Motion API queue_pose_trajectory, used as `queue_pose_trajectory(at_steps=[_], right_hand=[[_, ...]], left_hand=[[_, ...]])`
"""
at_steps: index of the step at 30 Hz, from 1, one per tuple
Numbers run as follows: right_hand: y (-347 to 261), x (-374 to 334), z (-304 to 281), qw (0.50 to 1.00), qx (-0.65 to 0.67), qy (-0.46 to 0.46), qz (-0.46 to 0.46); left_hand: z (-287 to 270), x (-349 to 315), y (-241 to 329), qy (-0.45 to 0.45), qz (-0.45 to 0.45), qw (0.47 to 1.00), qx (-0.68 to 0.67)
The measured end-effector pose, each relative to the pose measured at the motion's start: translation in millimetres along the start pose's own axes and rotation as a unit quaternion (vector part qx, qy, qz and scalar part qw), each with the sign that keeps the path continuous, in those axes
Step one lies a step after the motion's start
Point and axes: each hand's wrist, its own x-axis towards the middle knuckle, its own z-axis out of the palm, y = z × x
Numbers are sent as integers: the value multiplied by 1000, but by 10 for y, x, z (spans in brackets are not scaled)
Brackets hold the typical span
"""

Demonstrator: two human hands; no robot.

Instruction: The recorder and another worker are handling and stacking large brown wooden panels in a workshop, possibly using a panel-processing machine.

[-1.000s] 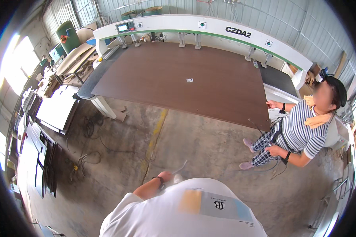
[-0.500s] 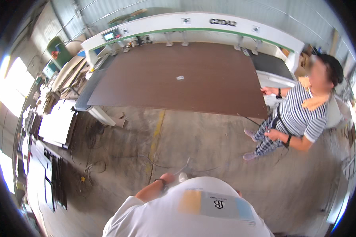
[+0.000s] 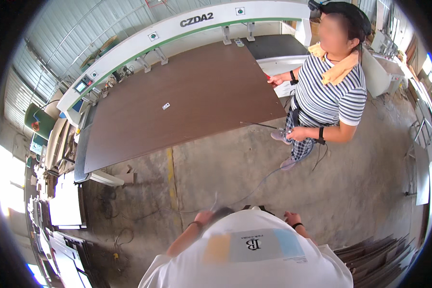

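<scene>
My left hand (image 3: pixel 204 218), with a dark band at the wrist, hangs at the left of my white shirt with its fingers closed. A thin pale rod (image 3: pixel 215 199) sticks up from it; its lower end is hidden. To the right of the shirt, my right hand (image 3: pixel 291 219) hangs loosely open, with nothing visible in it. Ahead of both hands, and touched by neither, a large brown board (image 3: pixel 201 91) lies flat under a white machine beam (image 3: pixel 175 30). A small white label (image 3: pixel 166 106) sits on the board.
At right stands a co-worker (image 3: pixel 329 91) in a striped shirt, one hand by the board's corner, the other holding a thin-nozzled tool (image 3: pixel 259 125). A hose (image 3: pixel 261 185) trails across the concrete floor. White panels (image 3: pixel 67 204) lean at left; brown sheets (image 3: pixel 379 259) are stacked at lower right.
The view has turned to the right, so the board and machine sit farther left. My right hand has come into fuller sight. The pale rod at my left hand stands more upright.
</scene>
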Motion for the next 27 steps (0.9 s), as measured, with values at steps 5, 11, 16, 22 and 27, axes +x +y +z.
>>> queue_pose_trajectory(at_steps=[5,11,16,22,27], right_hand=[[145,587,-209,980,146,-126,48],[-682,772,27,927,-287,-66,-232],[-1762,608,175,973,-207,5,-107],[-2723,825,316,960,-208,1,-188],[-3201,1414,298,824,-302,71,-474]], left_hand=[[-955,179,638,29,-206,938,-278],[-52,-31,-418,-17,24,997,71],[15,322,-615,-153,-44,987,24],[-116,737,-666,19,-187,926,-327],[-453,1029,-238,-2,-236,911,-338]])
